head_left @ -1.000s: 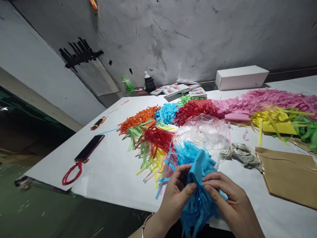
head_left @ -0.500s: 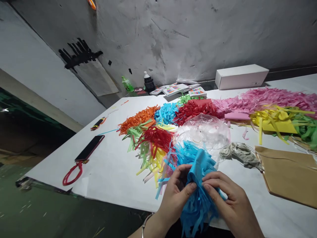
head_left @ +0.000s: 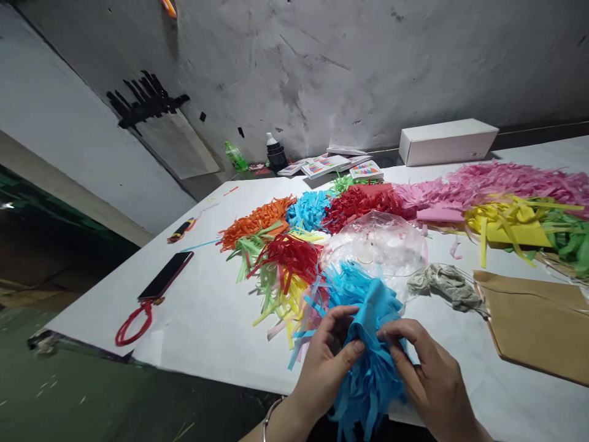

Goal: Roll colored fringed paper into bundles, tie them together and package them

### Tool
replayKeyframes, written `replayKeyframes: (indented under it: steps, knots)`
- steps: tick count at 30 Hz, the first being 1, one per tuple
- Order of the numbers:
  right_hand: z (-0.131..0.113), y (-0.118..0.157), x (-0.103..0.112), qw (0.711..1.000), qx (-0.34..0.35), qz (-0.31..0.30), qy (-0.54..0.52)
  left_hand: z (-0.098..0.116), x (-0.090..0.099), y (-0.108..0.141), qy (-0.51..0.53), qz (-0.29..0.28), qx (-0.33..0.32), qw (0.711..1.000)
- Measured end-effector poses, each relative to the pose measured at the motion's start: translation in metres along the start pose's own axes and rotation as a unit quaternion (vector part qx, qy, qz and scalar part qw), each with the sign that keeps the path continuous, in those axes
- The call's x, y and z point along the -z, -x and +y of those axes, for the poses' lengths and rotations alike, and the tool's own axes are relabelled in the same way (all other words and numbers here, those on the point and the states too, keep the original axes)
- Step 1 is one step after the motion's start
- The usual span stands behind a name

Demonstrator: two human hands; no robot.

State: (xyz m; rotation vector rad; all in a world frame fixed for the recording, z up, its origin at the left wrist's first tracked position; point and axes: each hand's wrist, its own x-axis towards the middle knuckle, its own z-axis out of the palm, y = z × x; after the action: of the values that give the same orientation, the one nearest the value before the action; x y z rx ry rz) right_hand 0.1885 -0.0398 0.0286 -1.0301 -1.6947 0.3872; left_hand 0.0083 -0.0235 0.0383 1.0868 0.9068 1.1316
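So the clear bag (head_left: 375, 245) sits mid-table, crumpled, with whitish stuff inside that I can't make out through the plastic. The white box (head_left: 448, 144) back by the wall looks closed, contents hidden. Left of it there's a pile of printed packs (head_left: 326, 166), then a black bottle (head_left: 276, 155) with a white top and a green bottle (head_left: 236, 157).

The blue bunch (head_left: 368, 380) is up in both hands at the table's (head_left: 197, 325) near edge, lower strips hanging down past it. Left hand (head_left: 329, 359) has its folded band pinched between thumb and fingers. Right hand (head_left: 430, 365) is half curled, fingertips at the strips; can't tell if it's actually gripping any.

It's crowded in there: the bunch's top overlaps the bag's front, and mixed strips (head_left: 294, 288) spread just left of it. Orange fringe (head_left: 257, 224), red fringe (head_left: 363, 205) and pink fringe (head_left: 506, 184) line up behind. Gray bundle (head_left: 446, 285) and brown card (head_left: 529, 316) lie to the right, phone (head_left: 165, 275) well off left.
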Motion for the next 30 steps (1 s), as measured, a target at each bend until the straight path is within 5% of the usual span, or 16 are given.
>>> replayKeyframes:
  steps: [4, 12, 30]
  knots:
    - [0.002, -0.002, 0.005, 0.997, 0.064, -0.041, -0.027, -0.001, 0.001, 0.001, -0.018, 0.001, -0.001, 1.000]
    - [-0.008, -0.009, 0.011, 0.996, 0.075, -0.057, -0.007, 0.002, -0.001, 0.000, 0.004, -0.004, -0.005, 1.000]
    - [-0.005, -0.004, 0.004, 1.000, 0.017, -0.015, -0.015, -0.001, -0.001, 0.001, 0.002, 0.000, -0.005, 1.000]
